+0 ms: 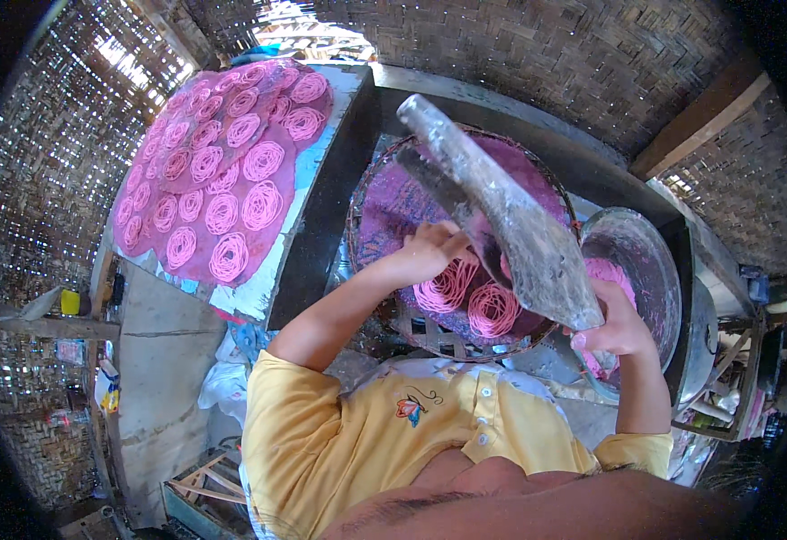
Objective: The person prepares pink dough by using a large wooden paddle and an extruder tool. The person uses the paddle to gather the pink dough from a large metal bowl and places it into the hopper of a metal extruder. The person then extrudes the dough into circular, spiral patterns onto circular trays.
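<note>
Pink noodle coils were being laid out on a round woven tray.

A long, grey, paste-crusted conical tool (502, 216) was gripped at its narrow lower end by the right hand (617, 326), fingers closed around it, and held tilted over the woven tray (371, 193). Two pink coils (470, 297) lay side by side near the tray's near edge, touched by the left hand (428, 250) with fingers bent narrowly. A mat of many dried coils (222, 162) was seen to the left, and a metal basin (646, 261) to the right.
</note>
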A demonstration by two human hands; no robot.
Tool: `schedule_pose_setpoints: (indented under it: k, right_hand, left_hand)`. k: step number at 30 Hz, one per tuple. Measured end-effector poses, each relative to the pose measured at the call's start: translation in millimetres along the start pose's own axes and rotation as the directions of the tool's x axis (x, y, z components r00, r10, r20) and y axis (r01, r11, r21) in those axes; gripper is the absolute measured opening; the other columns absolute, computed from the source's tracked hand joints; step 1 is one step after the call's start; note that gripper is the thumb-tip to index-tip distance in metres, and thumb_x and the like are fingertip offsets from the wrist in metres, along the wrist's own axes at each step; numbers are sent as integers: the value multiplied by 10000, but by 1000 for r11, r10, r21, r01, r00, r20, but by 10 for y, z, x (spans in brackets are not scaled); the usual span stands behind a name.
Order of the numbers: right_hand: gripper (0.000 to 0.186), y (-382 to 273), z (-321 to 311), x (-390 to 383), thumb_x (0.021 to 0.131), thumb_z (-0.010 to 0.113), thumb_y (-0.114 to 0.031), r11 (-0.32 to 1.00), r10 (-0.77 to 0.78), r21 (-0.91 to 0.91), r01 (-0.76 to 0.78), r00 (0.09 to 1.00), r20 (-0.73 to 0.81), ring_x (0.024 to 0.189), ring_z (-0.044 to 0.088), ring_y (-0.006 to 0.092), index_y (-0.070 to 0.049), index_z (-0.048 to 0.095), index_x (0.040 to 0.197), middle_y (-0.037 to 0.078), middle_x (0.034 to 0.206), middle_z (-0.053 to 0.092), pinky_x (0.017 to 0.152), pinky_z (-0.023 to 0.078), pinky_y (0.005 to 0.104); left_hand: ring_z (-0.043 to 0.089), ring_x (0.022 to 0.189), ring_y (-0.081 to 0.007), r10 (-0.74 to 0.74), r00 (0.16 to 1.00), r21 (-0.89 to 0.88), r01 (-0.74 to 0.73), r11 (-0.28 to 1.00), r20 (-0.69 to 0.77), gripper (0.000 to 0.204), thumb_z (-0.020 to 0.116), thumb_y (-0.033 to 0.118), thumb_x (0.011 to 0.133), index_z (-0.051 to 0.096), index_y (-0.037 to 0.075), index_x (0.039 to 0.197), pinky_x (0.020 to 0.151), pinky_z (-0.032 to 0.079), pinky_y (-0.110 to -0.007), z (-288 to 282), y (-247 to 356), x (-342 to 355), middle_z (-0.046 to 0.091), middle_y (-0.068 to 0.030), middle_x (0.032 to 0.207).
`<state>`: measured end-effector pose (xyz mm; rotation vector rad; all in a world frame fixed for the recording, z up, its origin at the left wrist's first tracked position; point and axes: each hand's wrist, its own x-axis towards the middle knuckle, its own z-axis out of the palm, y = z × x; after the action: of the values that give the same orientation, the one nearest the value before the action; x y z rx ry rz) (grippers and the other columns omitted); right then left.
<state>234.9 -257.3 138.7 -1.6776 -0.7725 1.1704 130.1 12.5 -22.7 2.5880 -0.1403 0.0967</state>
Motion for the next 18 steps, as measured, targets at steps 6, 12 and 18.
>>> schedule_pose_setpoints:
  k: [6,12,18]
  right_hand:
    - [723,99,-136,46,520,763,-218,998,19,62,-17,999,-35,912,518,141,52,481,1129,61,981,566,809,400,275]
    - [726,-73,87,299,526,735,-303,992,-48,117,37,995,86,832,547,148,50,489,1112,80,968,574,733,436,261]
    - [762,-137,221,639,646,640,-522,968,23,228,-110,934,356,834,586,199,67,490,1105,138,987,584,695,485,288]
  left_hand:
    - [324,1061,-325,-90,985,-1,91,996,-145,415,422,448,818,648,128,952,846,248,-430,-433,247,-221,394,-127,1222]
    - [375,1105,-377,-349,795,-843,-345,412,-496,802,309,654,783,330,20,1273,922,253,-461,-863,-178,-150,368,-187,1275]
    - [321,1210,-347,172,670,-668,-610,-427,-722,940,431,717,676,236,67,1326,987,240,-522,-1769,181,-75,452,-157,1166]
